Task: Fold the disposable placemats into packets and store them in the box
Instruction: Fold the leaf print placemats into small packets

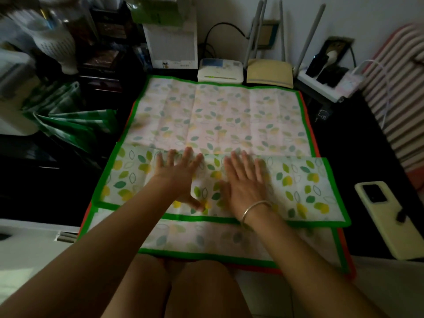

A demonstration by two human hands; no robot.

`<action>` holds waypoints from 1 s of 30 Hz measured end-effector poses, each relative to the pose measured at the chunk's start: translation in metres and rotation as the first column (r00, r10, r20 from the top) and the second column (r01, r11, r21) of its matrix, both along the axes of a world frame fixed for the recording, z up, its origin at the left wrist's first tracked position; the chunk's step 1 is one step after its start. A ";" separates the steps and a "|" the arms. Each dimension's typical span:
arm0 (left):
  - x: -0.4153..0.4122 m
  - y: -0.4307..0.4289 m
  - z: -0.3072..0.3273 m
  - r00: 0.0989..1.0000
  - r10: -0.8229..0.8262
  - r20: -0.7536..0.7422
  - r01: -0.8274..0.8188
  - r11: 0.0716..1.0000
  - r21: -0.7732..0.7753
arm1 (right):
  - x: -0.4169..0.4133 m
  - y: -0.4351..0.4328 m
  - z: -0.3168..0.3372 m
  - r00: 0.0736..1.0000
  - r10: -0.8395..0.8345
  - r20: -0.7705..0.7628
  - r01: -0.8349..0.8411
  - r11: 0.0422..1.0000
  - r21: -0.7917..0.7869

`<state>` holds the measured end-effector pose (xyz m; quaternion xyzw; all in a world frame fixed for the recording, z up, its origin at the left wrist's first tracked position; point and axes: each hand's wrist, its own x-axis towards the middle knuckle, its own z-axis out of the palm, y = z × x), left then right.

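Head view: placemat with a leaf print and green border lies spread across the dark desk, and a red edge of some layer beneath shows along its right side. Across the near part lies a brighter-printed folded strip, green-bordered on its near and side edges. Whether it is a flap of the same mat or a second one I cannot tell. The left hand and right hand lie palm-down side by side on the middle of that strip, fingers straight and spread, clamped on nothing, their tips at the strip's far edge.

This looks like an early fold, with the hands pressing the strip flat. The sheet is far from packet size, so the next move probably calls for gripping an edge and turning the strip over again, keeping the borders square. I cannot make out the storage box.

Open room is tight. The mat's far edge sits just before a white router and a yellow device. A crumpled green checked sheet lies near the left border. A phone rests on the desk just beside the strip's right end. The mat's near edge overhangs the desk towards the person's knees.
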<state>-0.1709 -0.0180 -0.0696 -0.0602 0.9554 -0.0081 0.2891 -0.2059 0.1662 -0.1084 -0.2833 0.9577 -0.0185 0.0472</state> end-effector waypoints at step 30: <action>0.072 0.011 -0.016 0.430 -0.645 -0.632 0.718 0.668 -0.194 | -0.007 0.012 0.000 0.978 0.038 0.207 0.102 0.775 -0.624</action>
